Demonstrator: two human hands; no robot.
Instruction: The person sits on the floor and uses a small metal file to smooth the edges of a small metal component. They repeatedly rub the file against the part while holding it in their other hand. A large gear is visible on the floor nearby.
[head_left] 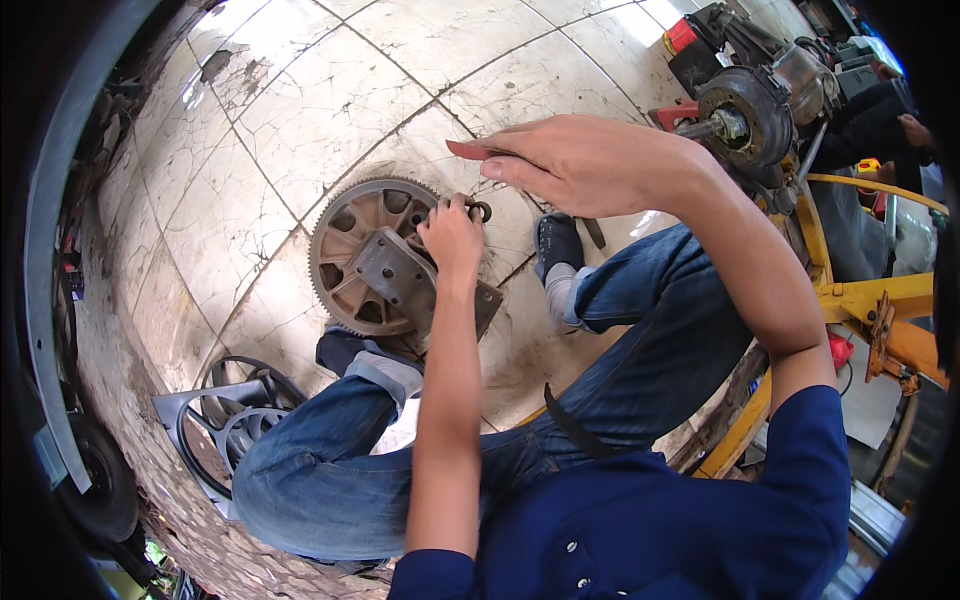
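Observation:
A toothed metal wheel [330, 235], like a flywheel, lies on the floor between my feet, with a rusty metal bracket [385, 268] over its hub. My left hand [455, 235] is at the wheel's right edge, fingers curled round a dark metal part with a round end [482, 211]; its rest is hidden under the hand. My right hand [590, 165] is raised above the floor, right of the wheel. Its fingers and thumb are pressed together on a thin reddish-brown flat piece [466, 150], whose material I cannot make out.
A dark narrow bar [595, 233] lies beside my right shoe [556, 245]. At the right stand a hub assembly [745, 115] and a yellow metal frame [870, 297]. A black fan shroud [215, 430] sits at lower left. Another person's hand [915, 132] shows at the far right.

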